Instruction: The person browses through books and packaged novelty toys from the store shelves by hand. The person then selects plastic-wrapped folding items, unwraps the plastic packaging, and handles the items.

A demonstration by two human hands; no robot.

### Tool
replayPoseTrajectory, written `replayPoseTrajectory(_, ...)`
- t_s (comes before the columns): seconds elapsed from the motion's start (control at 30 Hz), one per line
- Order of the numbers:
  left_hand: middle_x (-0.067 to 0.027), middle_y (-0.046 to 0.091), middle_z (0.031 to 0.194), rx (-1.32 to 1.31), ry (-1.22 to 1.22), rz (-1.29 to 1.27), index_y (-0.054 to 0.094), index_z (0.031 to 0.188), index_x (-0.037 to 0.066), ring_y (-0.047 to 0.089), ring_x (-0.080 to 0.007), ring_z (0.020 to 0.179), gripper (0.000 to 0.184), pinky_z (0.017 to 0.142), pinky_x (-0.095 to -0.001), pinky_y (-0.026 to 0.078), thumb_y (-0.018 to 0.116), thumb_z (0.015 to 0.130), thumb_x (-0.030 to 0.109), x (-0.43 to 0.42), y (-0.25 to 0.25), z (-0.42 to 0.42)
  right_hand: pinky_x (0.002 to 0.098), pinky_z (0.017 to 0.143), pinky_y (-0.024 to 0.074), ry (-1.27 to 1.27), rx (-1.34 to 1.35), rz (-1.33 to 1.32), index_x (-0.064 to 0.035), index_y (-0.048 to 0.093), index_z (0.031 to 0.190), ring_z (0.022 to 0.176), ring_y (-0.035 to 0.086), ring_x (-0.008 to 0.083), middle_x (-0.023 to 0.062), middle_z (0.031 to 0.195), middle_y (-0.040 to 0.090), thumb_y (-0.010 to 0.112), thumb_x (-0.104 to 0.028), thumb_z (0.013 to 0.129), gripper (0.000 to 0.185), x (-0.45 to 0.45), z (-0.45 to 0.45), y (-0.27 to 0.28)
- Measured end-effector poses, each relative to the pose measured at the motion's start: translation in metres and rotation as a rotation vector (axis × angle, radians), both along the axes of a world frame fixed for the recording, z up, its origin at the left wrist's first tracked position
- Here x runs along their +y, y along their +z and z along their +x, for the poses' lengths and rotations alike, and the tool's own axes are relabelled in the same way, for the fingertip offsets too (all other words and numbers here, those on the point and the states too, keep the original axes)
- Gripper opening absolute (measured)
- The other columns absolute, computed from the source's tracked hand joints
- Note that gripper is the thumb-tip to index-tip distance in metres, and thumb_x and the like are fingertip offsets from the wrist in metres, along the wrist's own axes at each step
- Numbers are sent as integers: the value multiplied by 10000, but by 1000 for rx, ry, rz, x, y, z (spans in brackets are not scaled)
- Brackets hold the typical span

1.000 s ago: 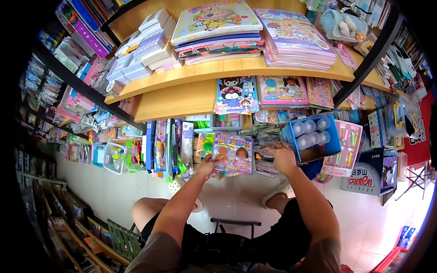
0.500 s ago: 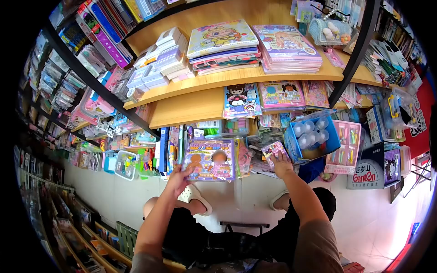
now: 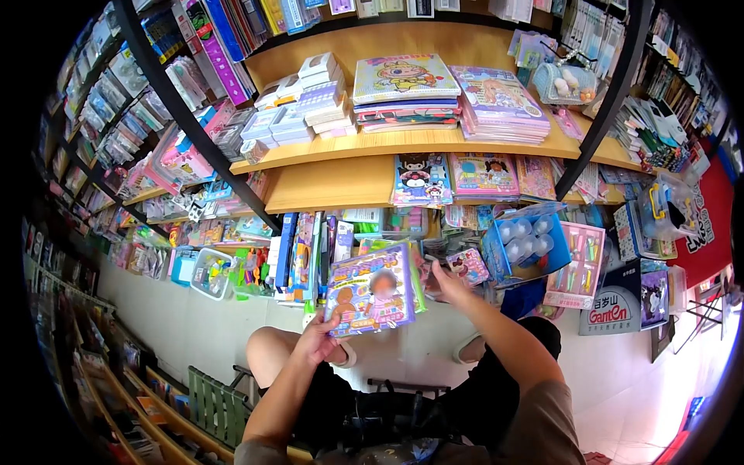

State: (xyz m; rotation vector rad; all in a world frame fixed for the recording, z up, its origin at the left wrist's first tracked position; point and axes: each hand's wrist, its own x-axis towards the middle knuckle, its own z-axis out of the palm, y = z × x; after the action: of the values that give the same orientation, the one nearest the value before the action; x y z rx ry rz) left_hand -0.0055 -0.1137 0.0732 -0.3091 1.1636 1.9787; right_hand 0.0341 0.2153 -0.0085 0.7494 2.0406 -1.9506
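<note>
My left hand (image 3: 316,339) is closed on the lower left corner of a purple picture book (image 3: 360,298). Its cover has cartoon figures and large lettering, and it is held tilted above the floor. To the right of the book, my right hand (image 3: 448,285) is raised with fingers stretched out, apart from the book and holding nothing that I can see. Just beyond it lies a small pink cartoon booklet (image 3: 470,266). A greenish-edged book (image 3: 419,288) shows partly behind the purple one.
A blue box of clear plastic cups (image 3: 527,240) stands right of the booklet, beside a pink boxed set (image 3: 575,263). Upright books (image 3: 288,252) line the left. The wooden shelf (image 3: 333,186) carries stacked books above. A dark Ganten carton (image 3: 612,298) is at far right.
The purple book has come nearer to me, tilted and shifted right with my left hand. My right hand has lifted off the pink booklet and moved left. The view has shifted a little.
</note>
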Motion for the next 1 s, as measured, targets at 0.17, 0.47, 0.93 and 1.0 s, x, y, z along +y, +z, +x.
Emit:
replayPoseTrajectory(0.17, -87, 533, 1127, 71, -232, -72, 376, 1234, 51, 549, -219, 1031, 431, 847, -381, 482, 567, 850, 93, 25, -11, 11, 402, 867, 447, -370, 88, -908, -32, 454, 1206, 1021, 546, 229, 107, 1169, 537, 430, -445, 903, 513, -47, 44, 32)
replayPoseTrajectory(0.47, -52, 592, 868, 636, -260, -401, 529, 976, 9, 542, -121, 741, 290, 666, -273, 451, 669, 799, 192, 34, -19, 12, 396, 853, 460, -529, 339, -796, -20, 474, 1164, 979, 562, 228, 107, 1122, 552, 486, -278, 911, 362, -54, 97, 75)
replayPoseTrajectory(0.93, -138, 548, 1123, 145, -238, -23, 425, 1215, 16, 568, -249, 990, 470, 854, -406, 478, 608, 782, 0, 13, 0, 24, 237, 669, 465, -352, 362, -395, -26, 572, 1048, 751, 572, 93, 30, 911, 618, 521, -210, 903, 240, -62, 86, 43)
replayPoseTrajectory(1.0, -133, 557, 1106, 185, -180, 6, 444, 1195, 13, 571, -240, 984, 448, 851, -389, 478, 609, 779, -2, 12, -1, 16, 239, 664, 467, -353, 381, -373, -25, 566, 1052, 743, 570, 92, 26, 895, 614, 517, -213, 905, 243, -59, 84, 43)
